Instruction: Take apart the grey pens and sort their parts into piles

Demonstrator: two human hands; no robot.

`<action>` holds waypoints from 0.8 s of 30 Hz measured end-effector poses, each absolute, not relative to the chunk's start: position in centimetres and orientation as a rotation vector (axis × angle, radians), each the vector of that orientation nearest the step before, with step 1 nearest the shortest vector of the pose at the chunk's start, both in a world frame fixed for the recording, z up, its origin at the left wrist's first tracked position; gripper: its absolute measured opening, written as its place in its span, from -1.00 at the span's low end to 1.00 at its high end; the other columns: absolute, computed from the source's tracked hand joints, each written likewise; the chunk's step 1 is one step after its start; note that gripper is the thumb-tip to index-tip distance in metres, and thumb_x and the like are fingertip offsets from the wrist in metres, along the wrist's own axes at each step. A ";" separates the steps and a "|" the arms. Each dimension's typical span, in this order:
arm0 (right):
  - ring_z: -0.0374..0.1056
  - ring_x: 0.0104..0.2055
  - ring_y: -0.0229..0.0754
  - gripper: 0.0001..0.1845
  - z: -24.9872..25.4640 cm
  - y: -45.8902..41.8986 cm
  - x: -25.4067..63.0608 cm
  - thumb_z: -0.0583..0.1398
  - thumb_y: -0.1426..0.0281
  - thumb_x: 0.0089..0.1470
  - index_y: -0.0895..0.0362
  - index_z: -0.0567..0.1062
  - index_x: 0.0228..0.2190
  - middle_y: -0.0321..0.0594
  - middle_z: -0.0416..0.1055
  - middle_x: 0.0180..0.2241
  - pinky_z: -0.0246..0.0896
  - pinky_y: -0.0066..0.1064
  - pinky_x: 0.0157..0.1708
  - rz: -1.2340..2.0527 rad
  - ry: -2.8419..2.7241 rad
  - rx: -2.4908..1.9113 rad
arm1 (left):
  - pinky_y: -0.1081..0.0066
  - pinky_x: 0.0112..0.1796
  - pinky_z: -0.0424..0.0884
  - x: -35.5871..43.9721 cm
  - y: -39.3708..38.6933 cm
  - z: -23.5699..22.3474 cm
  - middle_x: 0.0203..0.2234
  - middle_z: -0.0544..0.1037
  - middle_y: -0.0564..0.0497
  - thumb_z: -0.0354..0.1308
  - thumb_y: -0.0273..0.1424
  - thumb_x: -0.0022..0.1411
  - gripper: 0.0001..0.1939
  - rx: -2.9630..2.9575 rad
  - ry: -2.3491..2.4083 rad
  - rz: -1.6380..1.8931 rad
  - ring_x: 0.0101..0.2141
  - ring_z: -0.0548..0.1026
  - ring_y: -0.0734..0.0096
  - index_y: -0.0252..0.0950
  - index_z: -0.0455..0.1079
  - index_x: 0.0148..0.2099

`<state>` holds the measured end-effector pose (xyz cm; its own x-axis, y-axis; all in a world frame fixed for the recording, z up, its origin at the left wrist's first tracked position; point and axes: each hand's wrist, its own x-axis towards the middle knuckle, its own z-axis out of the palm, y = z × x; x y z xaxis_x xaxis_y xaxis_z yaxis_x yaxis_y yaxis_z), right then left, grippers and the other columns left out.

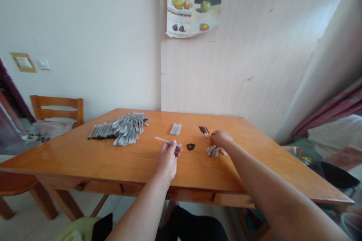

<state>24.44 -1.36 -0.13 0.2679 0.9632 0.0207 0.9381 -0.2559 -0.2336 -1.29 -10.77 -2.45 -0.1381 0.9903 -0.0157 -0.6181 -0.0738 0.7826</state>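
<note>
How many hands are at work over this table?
2: the left hand holds a slender whitish tube; the right hand is beside the thin dark rods.

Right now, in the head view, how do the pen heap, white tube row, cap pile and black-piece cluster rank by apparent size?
Pen heap, largest
White tube row and cap pile: too alike to rank; caps lie nearer the camera
Black-piece cluster, smallest

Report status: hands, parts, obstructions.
Left hand pinching translucent pen barrel. Right hand beside dark pen refills, grip unclear. Small black pieces lie between hands; seemingly blocking neither.
</note>
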 end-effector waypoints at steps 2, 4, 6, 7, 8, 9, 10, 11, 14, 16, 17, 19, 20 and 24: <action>0.43 -0.01 0.01 -0.66 -0.1 -1.2 24.3 0.13 0.28 0.10 0.00 0.62 -0.15 -0.04 0.51 -0.05 0.31 -0.27 -0.12 0.183 -1.777 -2.338 | 0.47 -0.40 0.22 -1.3 -10.8 -2.4 -0.44 0.54 0.01 0.39 -0.17 -0.05 -0.61 0.652 0.775 1.572 -0.48 0.45 0.52 -0.30 0.33 -0.34; 0.43 -0.01 0.01 -0.65 0.0 -1.1 24.1 0.13 0.26 0.10 -0.01 0.61 -0.12 -0.05 0.51 -0.04 0.32 -0.27 -0.13 0.181 -1.780 -2.332 | 0.47 -0.40 0.21 -1.3 -10.8 -2.4 -0.45 0.54 0.01 0.39 -0.17 -0.05 -0.61 0.653 0.776 1.572 -0.48 0.45 0.53 -0.30 0.33 -0.33; 0.44 -0.02 -0.01 -0.65 0.0 -1.1 24.0 0.13 0.23 0.11 -0.02 0.60 -0.12 -0.06 0.51 -0.04 0.32 -0.28 -0.14 0.181 -1.787 -2.319 | 0.47 -0.40 0.21 -1.3 -10.8 -2.4 -0.45 0.54 0.02 0.39 -0.17 -0.05 -0.60 0.653 0.773 1.571 -0.48 0.45 0.53 -0.30 0.32 -0.33; 0.44 -0.03 -0.02 -0.65 0.0 -1.1 23.9 0.12 0.22 0.12 -0.03 0.61 -0.13 -0.07 0.51 -0.04 0.32 -0.29 -0.15 0.182 -1.791 -2.312 | 0.47 -0.40 0.21 -1.3 -10.7 -2.5 -0.46 0.54 0.03 0.39 -0.17 -0.05 -0.60 0.653 0.772 1.571 -0.48 0.45 0.53 -0.30 0.32 -0.33; 0.45 -0.04 -0.03 -0.65 0.0 -1.1 23.9 0.12 0.21 0.12 -0.04 0.61 -0.14 -0.08 0.52 -0.05 0.32 -0.30 -0.17 0.184 -1.795 -2.304 | 0.47 -0.40 0.21 -1.3 -10.7 -2.5 -0.46 0.53 0.03 0.39 -0.17 -0.05 -0.60 0.654 0.772 1.570 -0.49 0.45 0.54 -0.30 0.32 -0.33; 0.45 -0.05 -0.03 -0.66 0.1 -1.2 23.9 0.12 0.20 0.12 -0.05 0.61 -0.15 -0.09 0.52 -0.07 0.32 -0.30 -0.18 0.186 -1.799 -2.296 | 0.47 -0.40 0.21 -1.3 -10.7 -2.5 -0.46 0.53 0.03 0.39 -0.17 -0.06 -0.60 0.656 0.772 1.570 -0.49 0.44 0.54 -0.30 0.32 -0.33; 0.45 -0.05 -0.03 -0.66 0.1 -1.3 23.8 0.12 0.19 0.12 -0.06 0.61 -0.16 -0.10 0.53 -0.08 0.32 -0.31 -0.20 0.189 -1.803 -2.288 | 0.47 -0.40 0.21 -1.3 -10.7 -2.5 -0.45 0.54 0.03 0.39 -0.16 -0.06 -0.60 0.657 0.774 1.570 -0.49 0.44 0.54 -0.30 0.32 -0.33; 0.45 -0.06 -0.03 -0.66 0.2 -1.4 23.8 0.12 0.18 0.12 -0.06 0.62 -0.16 -0.10 0.53 -0.09 0.31 -0.31 -0.21 0.189 -1.805 -2.277 | 0.47 -0.40 0.21 -1.3 -10.7 -2.5 -0.45 0.54 0.03 0.39 -0.16 -0.06 -0.59 0.658 0.775 1.570 -0.49 0.44 0.54 -0.30 0.32 -0.33; 0.45 -0.08 -0.03 -0.66 0.4 -1.9 23.7 0.11 0.21 0.12 -0.01 0.61 -0.16 -0.06 0.53 -0.10 0.27 -0.35 -0.25 0.166 -1.787 -2.242 | 0.47 -0.41 0.21 -1.3 -10.7 -2.5 -0.45 0.54 0.02 0.40 -0.16 -0.06 -0.59 0.660 0.773 1.570 -0.49 0.44 0.55 -0.30 0.32 -0.33; 0.44 -0.10 -0.05 -0.67 0.7 -2.2 23.3 0.10 0.25 0.13 0.04 0.61 -0.18 -0.04 0.53 -0.12 0.23 -0.39 -0.28 0.146 -1.777 -2.219 | 0.48 -0.41 0.20 -1.3 -10.7 -2.5 -0.44 0.53 0.02 0.39 -0.17 -0.06 -0.60 0.666 0.772 1.569 -0.49 0.44 0.55 -0.30 0.32 -0.33; 0.44 -0.12 -0.07 -0.67 0.9 -2.5 22.9 0.10 0.27 0.14 0.06 0.60 -0.19 -0.05 0.54 -0.14 0.21 -0.41 -0.29 0.139 -1.783 -2.198 | 0.48 -0.42 0.19 -1.3 -10.7 -2.5 -0.44 0.53 0.03 0.39 -0.17 -0.05 -0.60 0.671 0.771 1.568 -0.49 0.44 0.55 -0.30 0.32 -0.33; 0.43 -0.18 -0.12 -0.69 1.2 -3.0 21.9 0.09 0.28 0.14 0.08 0.60 -0.23 -0.10 0.55 -0.21 0.16 -0.45 -0.33 0.123 -1.829 -2.111 | 0.49 -0.43 0.18 -1.2 -10.7 -2.6 -0.44 0.53 0.03 0.38 -0.17 -0.04 -0.61 0.682 0.772 1.568 -0.49 0.44 0.55 -0.30 0.32 -0.33; 0.42 -0.22 -0.14 -0.71 1.4 -3.4 21.3 0.10 0.29 0.13 0.10 0.59 -0.26 -0.12 0.55 -0.25 0.14 -0.46 -0.35 0.110 -1.870 -2.023 | 0.49 -0.44 0.18 -1.2 -10.6 -2.6 -0.44 0.53 0.02 0.38 -0.17 -0.03 -0.61 0.687 0.773 1.567 -0.49 0.44 0.54 -0.30 0.32 -0.33; 0.37 -0.33 -0.24 -0.78 2.2 -5.6 18.1 0.12 0.37 0.10 0.14 0.56 -0.38 -0.22 0.52 -0.39 0.10 -0.50 -0.36 0.177 -2.008 -1.624 | 0.49 -0.46 0.16 -1.2 -10.4 -2.8 -0.45 0.51 0.03 0.39 -0.16 -0.05 -0.60 0.709 0.781 1.575 -0.49 0.43 0.54 -0.31 0.32 -0.33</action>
